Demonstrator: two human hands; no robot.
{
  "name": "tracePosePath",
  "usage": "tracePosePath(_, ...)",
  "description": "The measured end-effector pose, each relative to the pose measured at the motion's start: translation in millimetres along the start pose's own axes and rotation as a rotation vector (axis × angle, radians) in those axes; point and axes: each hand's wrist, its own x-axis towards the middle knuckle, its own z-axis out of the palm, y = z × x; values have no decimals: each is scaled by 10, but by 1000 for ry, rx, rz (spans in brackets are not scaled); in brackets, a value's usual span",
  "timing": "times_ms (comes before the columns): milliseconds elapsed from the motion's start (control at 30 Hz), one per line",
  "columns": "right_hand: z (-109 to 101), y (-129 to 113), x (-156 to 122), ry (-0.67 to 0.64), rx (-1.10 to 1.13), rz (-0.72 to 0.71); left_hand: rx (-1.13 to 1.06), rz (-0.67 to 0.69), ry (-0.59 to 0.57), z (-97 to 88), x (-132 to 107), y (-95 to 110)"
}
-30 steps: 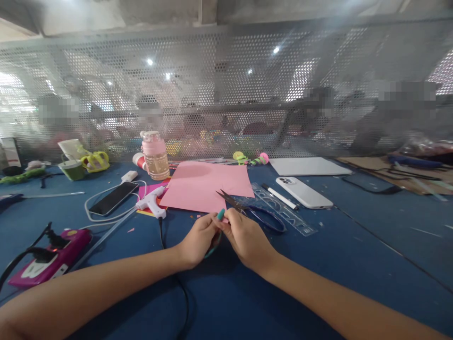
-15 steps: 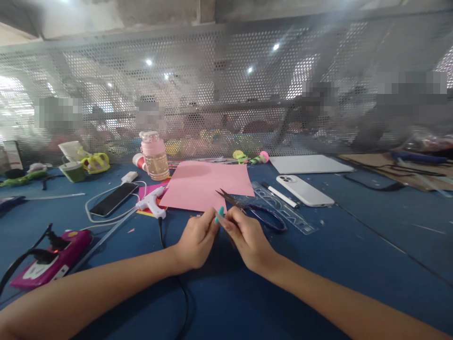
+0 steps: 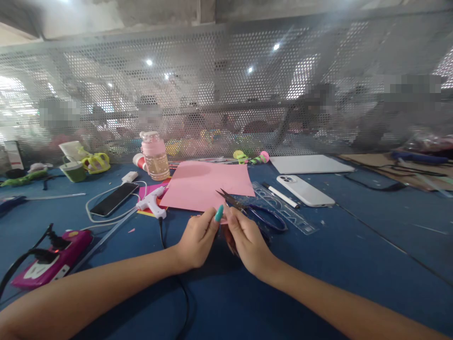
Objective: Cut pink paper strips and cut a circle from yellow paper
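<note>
Head view: both hands meet just in front of the pink sheet (image 3: 208, 184), and they're pinching. The left hand (image 3: 197, 242), teal thumbnail up, and the right hand (image 3: 249, 242) grip a small pink scrap (image 3: 224, 221) between their fingertips — mostly covered by those fingers, so its shape is hard to read. The right hand's curled lower fingers sink into shadow. Right beside, the scissors (image 3: 266, 218) lie with blades parted over the sheet's corner and across the stencil ruler (image 3: 288, 210).

Over to the containers: the pink-topped bottle (image 3: 155, 158) shows a tan lower half — drink or printed pattern, I can't tell. It partly hides a red-and-white cup (image 3: 140, 161). The green cup (image 3: 75, 173) sits far left, its inside out of sight. Behind everything, the perforated screen (image 3: 219, 85) blurs the figures beyond.
</note>
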Motion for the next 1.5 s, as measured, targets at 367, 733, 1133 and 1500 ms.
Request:
tracePosePath(367,80,26,-10,22,295,153,-71,-56,31,40,-10,21)
tracePosePath(733,163,-32,-19,165,350,136,-162,-130,65,100,-5,73)
tracePosePath(1133,180,-4,-27,174,402,172,-121,-122,44,107,-9,75)
tracePosePath(1500,195,-12,-27,152,484,223,-100,-81,34,109,-22,53)
